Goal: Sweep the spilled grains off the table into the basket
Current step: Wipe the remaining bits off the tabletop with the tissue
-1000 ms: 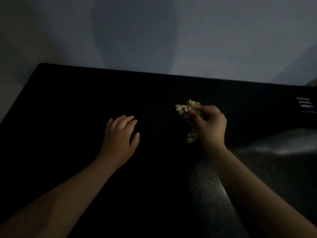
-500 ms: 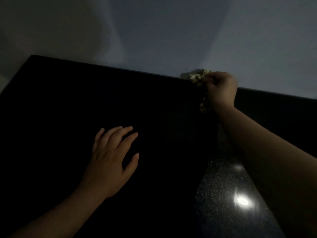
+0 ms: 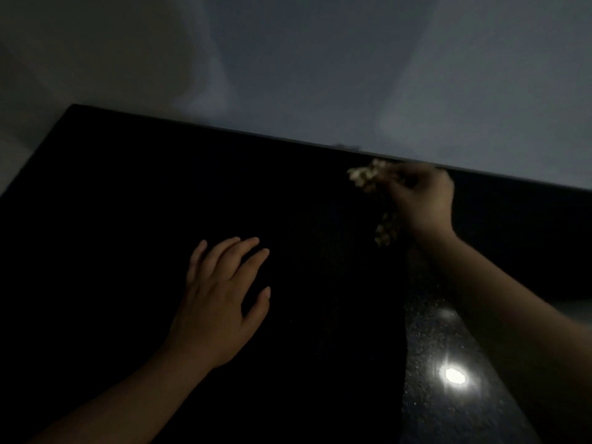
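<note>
Resting left hand [image 3: 221, 302] palm-down at mid desk [image 3: 112, 219], fingers [image 3: 217, 262] straight, slightly spread, released, holding nothing; thumb out to the side. Same pose and same mid-desk spot as 0.5 s ago, no real shift.

Gripping bunched checked cloth [image 3: 365, 179] w/ right hand [image 3: 423, 203], fingers clenched round it. Hand now just inside desk's far edge, right of centre, motion-blurred. Upper wad of cloth sticking out past the knuckles, close to desk's far edge; lower tail hanging below the hand toward desk top. Touching desk or not: can't tell, too dark + blurred.

Vs. 0.5 s ago: then at the very far edge of desk, cloth top poking past it against wall [image 3: 288, 59]; now pulled back to the desk side of that edge, whole cloth over the black top. Vs. 1 s ago: then nearer desk's middle, so out to far edge and part-way back.

Grains: can't make out on black desk top; speckle in the lit strip at desk's near right maybe stone pattern, can't tell. Bright round light spot [image 3: 453, 376] reflected in that same near-right part of desk, beside right forearm; there 0.5 s ago too.

Grey wall beyond desk's far edge, soft shadows on it.
</note>
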`<state>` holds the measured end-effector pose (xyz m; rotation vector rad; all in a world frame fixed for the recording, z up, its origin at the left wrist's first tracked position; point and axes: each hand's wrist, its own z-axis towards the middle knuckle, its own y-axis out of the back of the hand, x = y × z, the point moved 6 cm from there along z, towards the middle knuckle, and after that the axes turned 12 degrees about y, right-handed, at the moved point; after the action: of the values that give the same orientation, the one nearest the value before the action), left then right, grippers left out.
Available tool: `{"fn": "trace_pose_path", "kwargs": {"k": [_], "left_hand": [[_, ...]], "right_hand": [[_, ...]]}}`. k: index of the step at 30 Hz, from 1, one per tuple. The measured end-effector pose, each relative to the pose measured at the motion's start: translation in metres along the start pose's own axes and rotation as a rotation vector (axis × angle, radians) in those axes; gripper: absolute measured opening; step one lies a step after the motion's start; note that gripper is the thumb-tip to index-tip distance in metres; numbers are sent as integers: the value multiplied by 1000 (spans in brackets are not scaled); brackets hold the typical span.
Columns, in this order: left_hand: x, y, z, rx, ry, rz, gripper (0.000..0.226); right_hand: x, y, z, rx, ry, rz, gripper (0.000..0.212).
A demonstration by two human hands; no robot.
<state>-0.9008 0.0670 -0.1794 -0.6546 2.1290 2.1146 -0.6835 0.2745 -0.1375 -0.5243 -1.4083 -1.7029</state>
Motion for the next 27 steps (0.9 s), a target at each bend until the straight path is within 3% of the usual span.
{"fn": "trace_pose_path", "kwargs": {"k": [7, 12, 16, 22, 24, 27], "left_hand": [[1, 1, 0, -5, 1, -6, 55], [1, 1, 1, -11, 7, 8, 56], [0, 1, 0, -14, 10, 26, 56], [1, 0, 2, -12, 8, 37, 60], [2, -1, 0, -16, 3, 40, 59], [2, -1, 1, -27, 2, 43, 58]], "right_hand": [[-9, -29, 9, -10, -118, -14, 20], [14, -29, -72, 104, 131, 4, 5], [20, -24, -110, 138, 68, 94, 6], [10, 0, -65, -103, -54, -80, 18], [3, -8, -65, -101, -59, -116, 19], [11, -18, -92, -3, 74, -60, 16]]}}
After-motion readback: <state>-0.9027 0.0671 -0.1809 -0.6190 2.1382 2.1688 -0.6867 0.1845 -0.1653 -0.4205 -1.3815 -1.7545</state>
